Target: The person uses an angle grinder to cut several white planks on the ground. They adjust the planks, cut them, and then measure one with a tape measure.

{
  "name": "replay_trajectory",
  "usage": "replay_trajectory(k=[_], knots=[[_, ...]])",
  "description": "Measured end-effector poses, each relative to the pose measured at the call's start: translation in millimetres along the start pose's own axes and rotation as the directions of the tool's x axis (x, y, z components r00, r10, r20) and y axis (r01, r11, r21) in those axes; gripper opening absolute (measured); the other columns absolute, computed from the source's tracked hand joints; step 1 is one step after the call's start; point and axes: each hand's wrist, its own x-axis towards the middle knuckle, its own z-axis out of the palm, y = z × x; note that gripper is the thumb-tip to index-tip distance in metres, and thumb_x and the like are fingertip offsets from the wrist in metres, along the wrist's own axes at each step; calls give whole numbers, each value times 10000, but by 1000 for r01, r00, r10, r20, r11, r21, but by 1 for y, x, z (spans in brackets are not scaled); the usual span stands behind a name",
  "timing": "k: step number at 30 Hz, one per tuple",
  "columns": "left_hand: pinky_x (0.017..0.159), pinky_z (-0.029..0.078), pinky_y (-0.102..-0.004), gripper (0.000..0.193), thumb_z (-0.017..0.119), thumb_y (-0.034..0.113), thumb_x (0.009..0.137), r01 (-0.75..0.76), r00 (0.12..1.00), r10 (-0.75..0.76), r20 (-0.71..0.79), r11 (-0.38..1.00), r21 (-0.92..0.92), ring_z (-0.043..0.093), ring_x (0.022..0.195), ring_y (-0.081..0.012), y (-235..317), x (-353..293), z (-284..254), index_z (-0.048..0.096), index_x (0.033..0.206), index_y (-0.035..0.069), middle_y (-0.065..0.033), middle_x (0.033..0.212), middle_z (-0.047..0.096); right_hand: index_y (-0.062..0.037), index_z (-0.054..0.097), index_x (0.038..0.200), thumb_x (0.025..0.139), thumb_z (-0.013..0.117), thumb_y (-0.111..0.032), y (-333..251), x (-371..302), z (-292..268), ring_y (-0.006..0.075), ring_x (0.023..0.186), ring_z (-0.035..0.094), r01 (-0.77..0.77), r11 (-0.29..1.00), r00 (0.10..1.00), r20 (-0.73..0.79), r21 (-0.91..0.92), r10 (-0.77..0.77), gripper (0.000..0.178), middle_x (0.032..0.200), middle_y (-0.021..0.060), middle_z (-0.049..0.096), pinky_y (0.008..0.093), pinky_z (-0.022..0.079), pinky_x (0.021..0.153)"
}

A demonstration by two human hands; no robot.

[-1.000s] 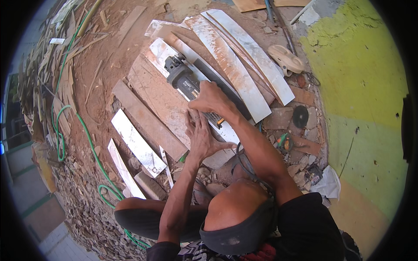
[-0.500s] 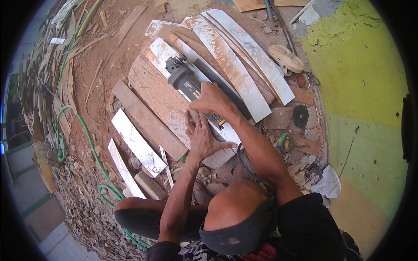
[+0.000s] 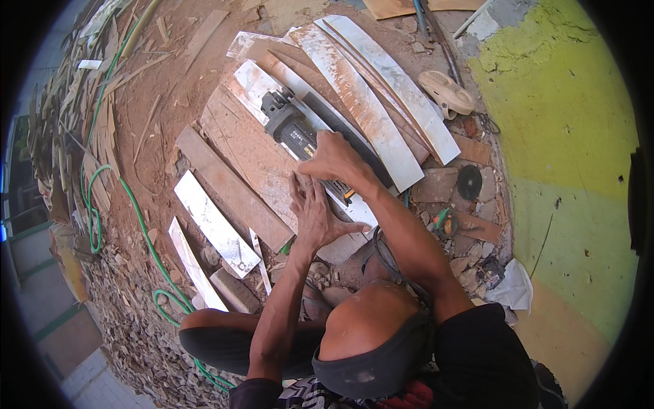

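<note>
I see my left hand (image 3: 315, 217) spread flat, pressing a pale marble strip (image 3: 354, 217) onto the wooden board (image 3: 238, 146). Just beyond it, my right hand (image 3: 335, 162) is wrapped around the grey angle grinder (image 3: 291, 126). Farther past the grinder lie long curved white strips (image 3: 381, 88).

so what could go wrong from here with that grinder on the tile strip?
1. The left hand lies flat on the white tile strip, right beside the angle grinder that the right hand grips; a slip or kick could bring the tool into the bare fingers.
2. The strip rests on loose, overlapping wooden boards, so it may shift under pressure.
3. The black cable loops near the knee and could snag.
</note>
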Motion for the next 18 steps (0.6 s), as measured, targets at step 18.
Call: replay_trajectory(k=[18], knots=[[1200, 111, -690, 1671, 883, 813, 403, -62, 998, 62, -11, 998, 7, -85, 1531, -548, -5, 1, 4, 124, 1598, -75, -349, 1657, 102, 138, 705, 955, 644, 723, -189, 5, -5, 1, 483, 990, 719, -6, 1000, 1000, -9, 4, 6, 452, 980, 389, 697, 443, 607, 859]])
